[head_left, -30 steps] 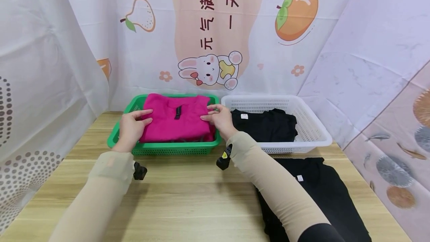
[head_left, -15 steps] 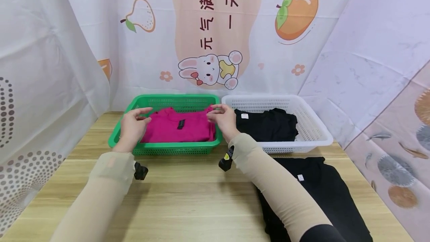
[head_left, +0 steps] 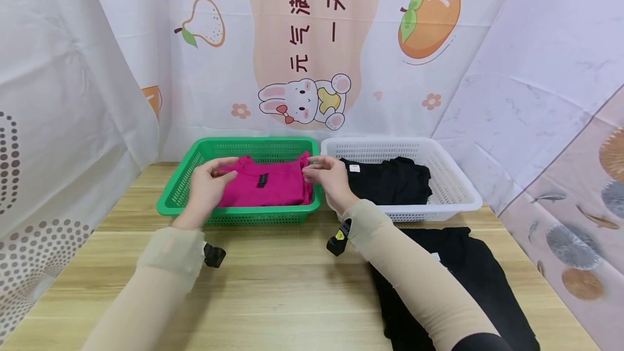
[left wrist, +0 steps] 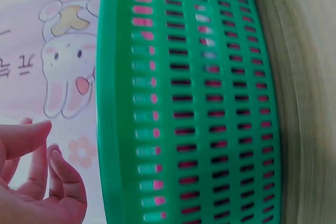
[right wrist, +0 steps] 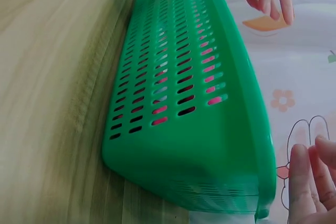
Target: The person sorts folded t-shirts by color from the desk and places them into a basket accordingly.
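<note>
The folded magenta top [head_left: 285, 187] lies in the green plastic basket [head_left: 253, 212], its black label [head_left: 262, 180] uppermost; the fold seems meant to make it fit between the basket's walls. Your left hand [head_left: 207, 186] is at its left end and your right hand [head_left: 332, 176] at its right, a spread that probably gives you both side edges at once. Both grips look released: fingers loosely bent, nothing visible between thumb and fingertips. You may be brushing the fabric; I cannot tell. Just right of it, the white plastic basket [head_left: 446, 177] holds a folded black garment [head_left: 390, 184], perhaps to keep the 2 colours apart. Nearer you, another black garment [head_left: 480, 280] lies on the wooden table [head_left: 273, 302], partly hidden by your right forearm.
</note>
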Demonstrator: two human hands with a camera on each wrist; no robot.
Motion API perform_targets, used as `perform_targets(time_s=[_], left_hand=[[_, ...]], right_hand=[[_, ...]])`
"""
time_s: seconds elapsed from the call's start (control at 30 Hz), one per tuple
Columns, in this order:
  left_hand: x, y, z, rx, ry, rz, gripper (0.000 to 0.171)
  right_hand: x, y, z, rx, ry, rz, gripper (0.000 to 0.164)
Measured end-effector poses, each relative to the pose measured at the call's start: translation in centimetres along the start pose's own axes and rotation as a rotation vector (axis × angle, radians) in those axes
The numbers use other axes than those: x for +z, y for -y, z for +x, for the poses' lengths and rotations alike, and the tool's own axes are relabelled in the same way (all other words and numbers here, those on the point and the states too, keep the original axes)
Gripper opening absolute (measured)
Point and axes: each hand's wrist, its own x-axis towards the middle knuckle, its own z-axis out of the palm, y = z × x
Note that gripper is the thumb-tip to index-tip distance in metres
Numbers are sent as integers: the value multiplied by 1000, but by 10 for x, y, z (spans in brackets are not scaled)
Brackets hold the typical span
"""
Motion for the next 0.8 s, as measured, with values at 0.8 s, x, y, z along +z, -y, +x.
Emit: perform_targets(time_s=[0.8], left_hand=[[57,-20,-58,56,70,-290,32]], right_hand=[[-32,9,-62,-65,138,-21,31]])
